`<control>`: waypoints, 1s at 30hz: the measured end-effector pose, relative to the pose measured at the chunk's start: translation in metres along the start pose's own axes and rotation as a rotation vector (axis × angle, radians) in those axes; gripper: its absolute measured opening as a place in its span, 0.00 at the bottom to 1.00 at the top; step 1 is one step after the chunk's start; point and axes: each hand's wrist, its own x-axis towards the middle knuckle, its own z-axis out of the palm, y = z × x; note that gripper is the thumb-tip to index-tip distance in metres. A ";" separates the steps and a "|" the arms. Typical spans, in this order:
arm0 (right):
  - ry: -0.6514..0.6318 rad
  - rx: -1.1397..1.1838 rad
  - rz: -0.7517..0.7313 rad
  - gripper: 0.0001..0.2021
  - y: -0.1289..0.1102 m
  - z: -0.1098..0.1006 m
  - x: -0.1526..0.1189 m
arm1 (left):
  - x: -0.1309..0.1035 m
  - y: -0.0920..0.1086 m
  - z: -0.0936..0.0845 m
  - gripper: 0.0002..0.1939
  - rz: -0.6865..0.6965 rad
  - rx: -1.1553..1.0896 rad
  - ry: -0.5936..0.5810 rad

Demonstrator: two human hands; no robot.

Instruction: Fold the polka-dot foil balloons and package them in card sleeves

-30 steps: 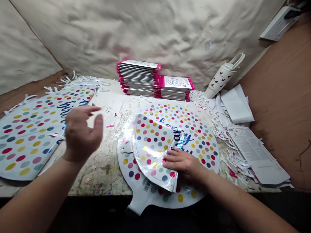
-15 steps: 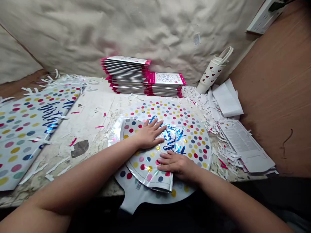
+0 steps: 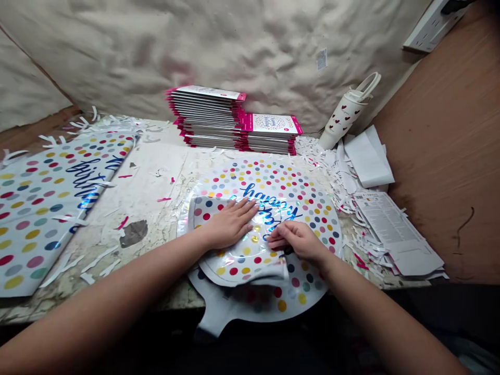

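A folded foil balloon (image 3: pixel 241 266), white with coloured dots, lies on top of flat round foil balloons (image 3: pixel 312 200) that carry blue "happy birthday" lettering. My left hand (image 3: pixel 229 225) rests flat on the folded one with its fingers stretched out. At its right-hand fold, my right hand (image 3: pixel 300 239) has its fingers pinched together on the foil, and the near corner there is lifted a little. The fingertips of the right hand are partly hidden. A pale balloon neck (image 3: pixel 214 317) hangs over the table's front edge.
More dotted balloon foil (image 3: pixel 47 208) lies at left under paper strips. Pink-edged packets (image 3: pixel 211 120) are stacked at the back, beside a shorter stack (image 3: pixel 271 133). A white tumbler with hearts (image 3: pixel 344 119), paper shreds (image 3: pixel 328 172) and a printed sheet (image 3: pixel 394 229) are at right.
My right hand has gone from lying flat to pinching the fold, and the foil's near right corner has risen. My left hand has slid slightly left, still flat.
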 end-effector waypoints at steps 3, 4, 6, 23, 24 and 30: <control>-0.354 -0.044 -0.089 0.16 -0.010 -0.003 -0.006 | -0.016 -0.008 -0.001 0.29 -0.069 0.015 0.008; -0.430 -0.135 -0.129 0.21 -0.013 -0.006 -0.010 | -0.019 -0.008 -0.002 0.28 -0.079 0.018 0.016; -0.456 -0.420 -0.217 0.28 -0.013 -0.012 -0.020 | -0.021 -0.004 -0.002 0.27 -0.067 0.031 0.057; -0.313 -0.801 -0.505 0.16 0.010 -0.007 -0.019 | -0.017 0.015 -0.001 0.30 0.003 -0.016 -0.033; -0.300 -0.773 -0.427 0.15 0.006 -0.007 -0.017 | -0.026 0.007 -0.003 0.30 0.000 -0.015 -0.052; -0.220 -0.676 -0.233 0.10 -0.011 -0.003 -0.006 | -0.093 -0.071 -0.029 0.31 -0.374 -0.155 0.078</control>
